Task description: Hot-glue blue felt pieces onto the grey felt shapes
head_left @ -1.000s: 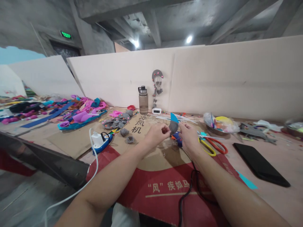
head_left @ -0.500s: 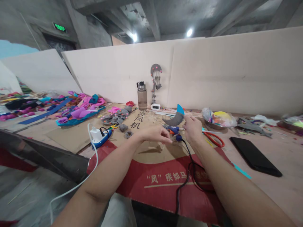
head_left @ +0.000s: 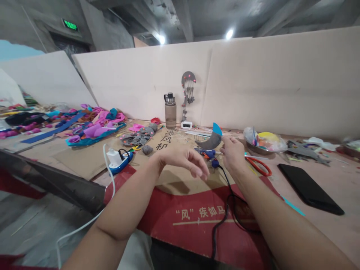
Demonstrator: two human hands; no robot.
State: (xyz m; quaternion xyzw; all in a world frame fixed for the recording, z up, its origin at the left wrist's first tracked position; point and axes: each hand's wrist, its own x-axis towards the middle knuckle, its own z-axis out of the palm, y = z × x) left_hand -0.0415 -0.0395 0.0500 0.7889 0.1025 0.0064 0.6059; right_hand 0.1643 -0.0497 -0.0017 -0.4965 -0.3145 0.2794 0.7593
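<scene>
My right hand (head_left: pixel 233 153) pinches a grey felt crescent (head_left: pixel 210 141) at its right side, holding it up above the cardboard. A bright blue piece (head_left: pixel 217 129) shows at the crescent's upper tip. My left hand (head_left: pixel 187 161) hovers over the cardboard (head_left: pixel 168 182) with its fingers bent downward and apart, nothing visible in them. Between and just beyond the hands lies a blue tool (head_left: pixel 207 153), apparently a glue gun, partly hidden; a black cord (head_left: pixel 227 183) runs from it toward me. Red-handled scissors (head_left: pixel 260 167) lie right of my right hand.
A black phone (head_left: pixel 309 189) lies at right, beyond it a metal bowl (head_left: pixel 261 147) of bagged bits. Grey felt pieces (head_left: pixel 136 138) and a blue-white power strip (head_left: pixel 120 163) are at left. A bottle (head_left: pixel 170 112) stands by the board, near a hanging crescent ornament (head_left: pixel 188 79).
My left hand has moved slightly toward me and rightward, its fingers spreading more. My right hand keeps hold of the crescent. The view has shifted a little.
</scene>
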